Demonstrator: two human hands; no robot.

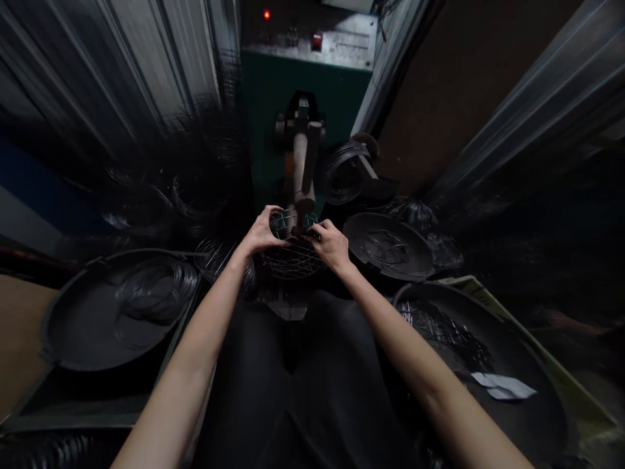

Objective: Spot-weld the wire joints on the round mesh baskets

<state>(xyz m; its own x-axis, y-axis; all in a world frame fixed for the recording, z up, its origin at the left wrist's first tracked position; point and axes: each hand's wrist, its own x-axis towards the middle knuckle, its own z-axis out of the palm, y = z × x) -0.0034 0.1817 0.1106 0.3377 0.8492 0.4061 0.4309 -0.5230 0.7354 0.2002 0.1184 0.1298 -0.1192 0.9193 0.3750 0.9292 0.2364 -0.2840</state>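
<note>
Holding a wire frame [299,249] in front of the body, at the foot of a machine arm [303,159], above the knees. Grasping the frame's left side with the left hand [266,232], thumb and fingers spread in a curve about the rim. Pinching the right side with the right hand [331,246], fingers bent inward and thumb partly hidden. Around the arm's lower end, ringed by the frame's upper wires; too dark there to tell touching from just apart.

Behind the arm, a green panel [336,88], topped by a metal plate [344,45] with a red switch [317,42] and, farther left, a glowing red light [266,14]. Right of the arm, a wire coil [342,172]. Just beside the right hand, a round pan [418,251] with a few thin wires in it. Nearer on that side, a larger pan [527,417] with a heap of short wires [444,332] and a white scrap [505,385], next to the rim of a yellowish crate [586,396]. To the left, a third pan [81,319] with looped wire [161,286] inside, tilted over a dark crate [73,420]. Beyond, corrugated sheeting [161,52] at upper left, more loops in shadow below. Beneath the forearms, dark clothing [336,365] over the lap.
</note>
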